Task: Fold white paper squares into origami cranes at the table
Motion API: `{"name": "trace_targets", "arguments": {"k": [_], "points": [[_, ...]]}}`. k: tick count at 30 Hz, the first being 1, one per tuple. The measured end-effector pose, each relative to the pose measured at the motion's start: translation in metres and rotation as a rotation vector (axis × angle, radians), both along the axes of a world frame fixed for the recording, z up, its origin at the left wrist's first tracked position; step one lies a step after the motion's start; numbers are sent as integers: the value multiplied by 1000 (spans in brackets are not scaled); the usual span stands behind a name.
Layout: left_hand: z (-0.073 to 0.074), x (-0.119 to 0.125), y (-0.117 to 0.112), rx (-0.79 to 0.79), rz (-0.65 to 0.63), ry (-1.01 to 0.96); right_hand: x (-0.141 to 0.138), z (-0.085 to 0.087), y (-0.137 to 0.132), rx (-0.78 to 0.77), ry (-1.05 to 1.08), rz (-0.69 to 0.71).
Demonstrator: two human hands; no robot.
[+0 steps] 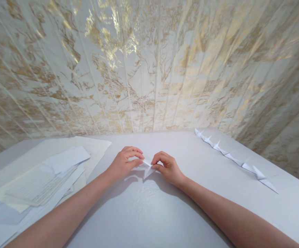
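Folded paper [147,168] lay mid-table [149,213], pinched between your left hand [125,162] and right hand [166,166] (2 grips, fingertips pressed together); loose sheets [43,175] lay left, finished folds [232,158] lined the right edge.

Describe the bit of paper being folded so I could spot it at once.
On the white table, look to the middle, where the left hand and right hand meet. Between their fingertips is a small folded paper with a pointed tip. Unlike the row of folded pieces at right and the sheets at left, it alone is held.
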State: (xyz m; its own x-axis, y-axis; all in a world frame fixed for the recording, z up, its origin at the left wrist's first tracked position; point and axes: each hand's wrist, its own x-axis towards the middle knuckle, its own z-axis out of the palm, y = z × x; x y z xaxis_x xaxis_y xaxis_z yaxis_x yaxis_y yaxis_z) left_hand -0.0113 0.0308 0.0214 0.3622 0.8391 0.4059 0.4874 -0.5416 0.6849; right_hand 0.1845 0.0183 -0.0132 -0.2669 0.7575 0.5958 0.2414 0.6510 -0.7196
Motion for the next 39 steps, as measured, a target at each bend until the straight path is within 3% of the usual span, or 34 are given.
{"name": "trace_targets", "arguments": {"k": [4, 7, 12, 30, 39], "points": [[2, -3, 1, -284, 82, -181, 1, 1, 0, 17, -16, -3], [1, -1, -1, -458, 19, -256, 0, 1, -2, 39, -44, 11], [-1, 3, -1, -521, 18, -292, -1, 1, -3, 58, -59, 21], [4, 10, -7, -358, 109, -190, -2, 1, -4, 37, -45, 10], [-6, 6, -4, 46, 10, -40, -3, -2, -1, -21, 39, 20]]}}
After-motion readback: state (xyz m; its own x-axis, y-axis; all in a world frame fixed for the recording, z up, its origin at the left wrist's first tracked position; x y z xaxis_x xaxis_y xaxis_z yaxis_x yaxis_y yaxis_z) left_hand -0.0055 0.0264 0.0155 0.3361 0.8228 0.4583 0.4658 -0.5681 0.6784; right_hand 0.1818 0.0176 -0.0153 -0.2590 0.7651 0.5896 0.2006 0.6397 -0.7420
